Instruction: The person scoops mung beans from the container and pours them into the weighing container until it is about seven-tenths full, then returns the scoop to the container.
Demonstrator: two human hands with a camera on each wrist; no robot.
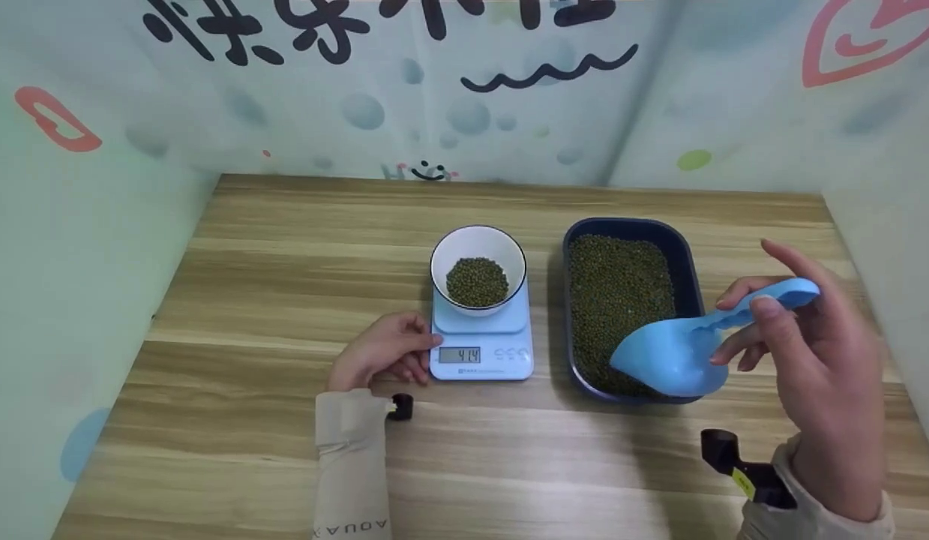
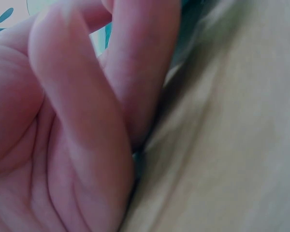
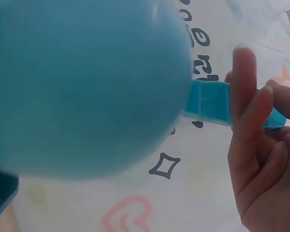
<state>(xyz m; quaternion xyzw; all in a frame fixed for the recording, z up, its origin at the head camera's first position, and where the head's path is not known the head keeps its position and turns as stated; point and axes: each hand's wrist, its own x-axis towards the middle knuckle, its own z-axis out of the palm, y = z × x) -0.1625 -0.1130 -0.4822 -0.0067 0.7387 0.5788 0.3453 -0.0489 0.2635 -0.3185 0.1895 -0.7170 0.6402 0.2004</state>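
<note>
My right hand (image 1: pixel 816 352) pinches the handle (image 1: pixel 771 298) of a light blue scoop (image 1: pixel 670 356) between thumb and fingers. The scoop hangs over the front right of a dark blue tub (image 1: pixel 689 281) full of small green beans (image 1: pixel 618 292). In the right wrist view the scoop's rounded body (image 3: pixel 87 87) covers much of the picture. My left hand (image 1: pixel 385 349) rests on the table, fingers loosely bent, thumb touching the left edge of a light blue kitchen scale (image 1: pixel 483 367). The scale's display (image 1: pixel 460 355) appears to read 41.4. On it stands a white bowl (image 1: pixel 447 259) with some green beans (image 1: pixel 477 283).
The wood-grain table (image 1: pixel 284 262) carries the scale and the tub side by side, with a narrow gap between them. A pale printed curtain (image 1: pixel 299 112) hangs along the back and sides. Black camera mounts (image 1: pixel 741 465) sit at both wrists.
</note>
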